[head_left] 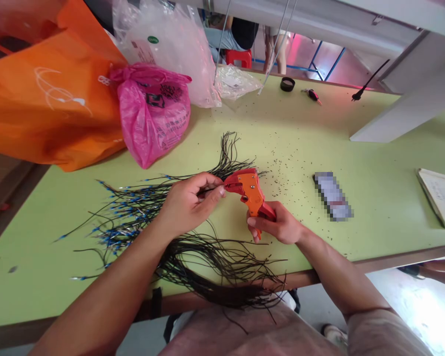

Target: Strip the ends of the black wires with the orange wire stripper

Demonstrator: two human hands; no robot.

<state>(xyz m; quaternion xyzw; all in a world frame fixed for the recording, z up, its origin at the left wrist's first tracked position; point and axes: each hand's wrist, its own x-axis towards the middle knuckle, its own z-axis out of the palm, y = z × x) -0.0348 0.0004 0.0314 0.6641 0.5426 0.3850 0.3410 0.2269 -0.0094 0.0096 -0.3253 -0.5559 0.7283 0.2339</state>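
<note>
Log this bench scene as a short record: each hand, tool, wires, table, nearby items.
left hand: left hand, pinching a black wire
right hand: right hand, gripping an orange wire stripper
wires: black wires with blue terminals
table: green table, strewn with black clippings
nearby: pink plastic bag, orange bag
</note>
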